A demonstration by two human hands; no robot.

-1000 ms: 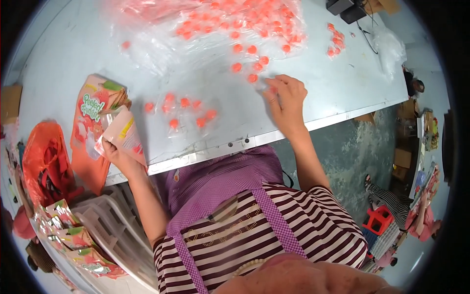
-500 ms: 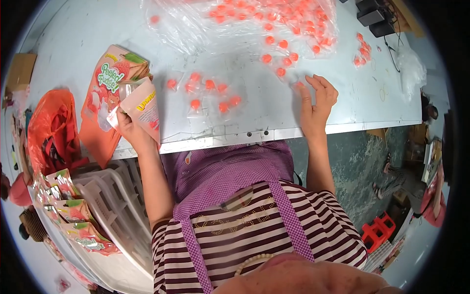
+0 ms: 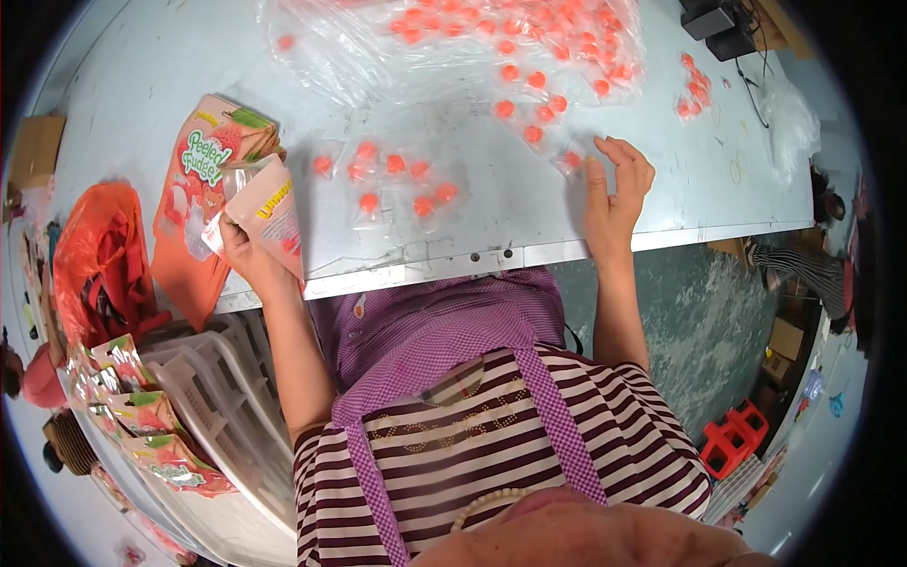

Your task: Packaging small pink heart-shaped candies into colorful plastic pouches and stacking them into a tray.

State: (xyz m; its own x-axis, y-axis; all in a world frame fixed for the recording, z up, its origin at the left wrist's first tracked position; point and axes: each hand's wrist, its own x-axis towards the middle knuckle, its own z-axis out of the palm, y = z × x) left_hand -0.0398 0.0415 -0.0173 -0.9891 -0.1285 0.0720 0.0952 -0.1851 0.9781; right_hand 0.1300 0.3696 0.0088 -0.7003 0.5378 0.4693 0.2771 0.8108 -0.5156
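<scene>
Flanking wrapped candies [image 3: 422, 205] near table edge [image 3: 416, 271], hands [image 3: 616, 200] well apart

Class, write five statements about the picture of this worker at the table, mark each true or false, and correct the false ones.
1. The left hand holds a pink pouch. True.
2. A wrapped red piece lies by the right hand. True.
3. The right hand is clenched in a fist. False: its thumb and fingers are apart.
4. A purple apron is worn over a striped top. True.
5. Each hand holds a pouch. False: only the left hand does.
</scene>
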